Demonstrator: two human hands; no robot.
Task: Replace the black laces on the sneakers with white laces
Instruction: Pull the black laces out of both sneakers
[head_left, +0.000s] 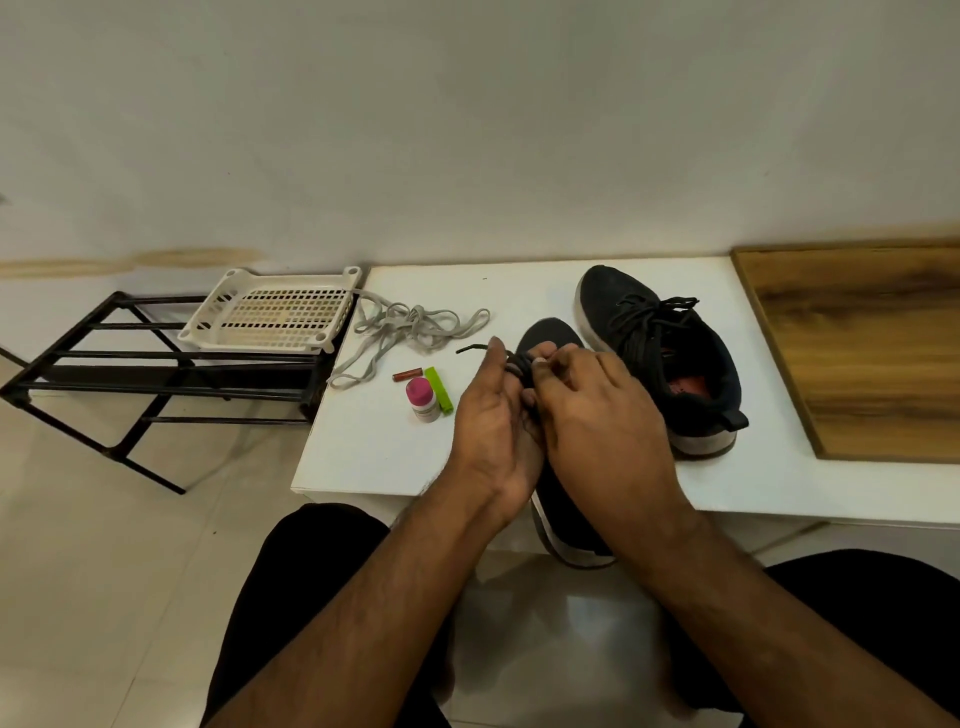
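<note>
My left hand (493, 415) and right hand (587, 410), together, pinch the near sneaker's (550, 338) black lace (475, 348); I pull 1 eyelet at a time, gently.

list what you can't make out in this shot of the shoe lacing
- Near sneaker: eyelets and lacing hidden behind both hands, head view.
- Left hand and right hand: exact grip on the black lace hidden by the fingers.
- Pink-capped bottle: label too small to read.
- Far sneaker: insole print too blurred to read.
</note>
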